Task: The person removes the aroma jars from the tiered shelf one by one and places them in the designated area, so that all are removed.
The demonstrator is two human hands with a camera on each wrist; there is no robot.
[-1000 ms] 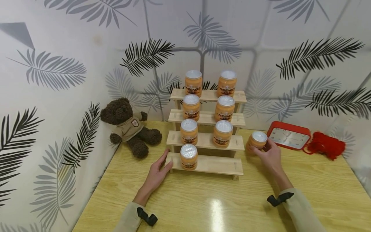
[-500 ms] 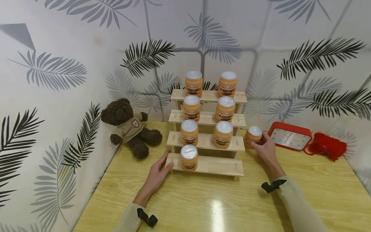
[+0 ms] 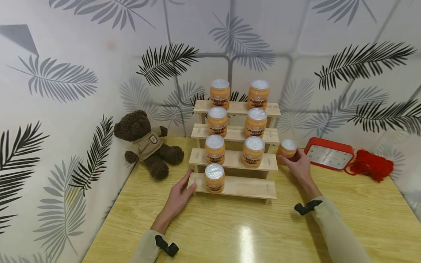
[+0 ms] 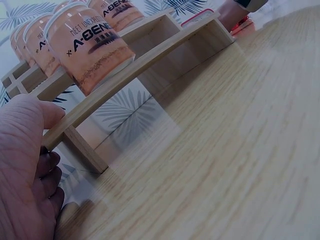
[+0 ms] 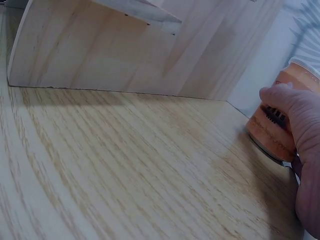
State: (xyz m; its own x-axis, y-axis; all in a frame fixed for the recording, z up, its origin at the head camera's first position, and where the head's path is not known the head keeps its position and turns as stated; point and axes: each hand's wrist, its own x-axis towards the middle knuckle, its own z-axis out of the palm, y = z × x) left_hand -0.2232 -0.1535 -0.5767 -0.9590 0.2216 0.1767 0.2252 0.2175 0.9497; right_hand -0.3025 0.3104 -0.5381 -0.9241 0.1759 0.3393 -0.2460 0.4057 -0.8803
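A stepped wooden display rack [image 3: 243, 188] stands mid-table, with orange cans [image 3: 215, 179] with silver lids set in two columns on its tiers. The lowest tier bears one can at its left; its right part is bare wood. My left hand [image 3: 179, 197] grips the left end of that lowest tier, thumb on top and fingers curled beneath, as the left wrist view shows. To the right of the rack, my right hand [image 3: 300, 166] holds another orange can [image 5: 277, 120] between thumb and fingers. The can is slightly tilted in the right wrist view, low over the tabletop.
A brown teddy bear [image 3: 148, 142] in a beige shirt sits against the wall at the left. Just beyond my right hand lies a red-framed clock [image 3: 329, 154], with a red fluffy bundle [image 3: 371, 164] beside it. The wooden table [image 3: 230, 226] meets patterned walls.
My right hand has moved a little left and back with the can, closer to the rack's right side. The left hand has stayed at the lowest tier.
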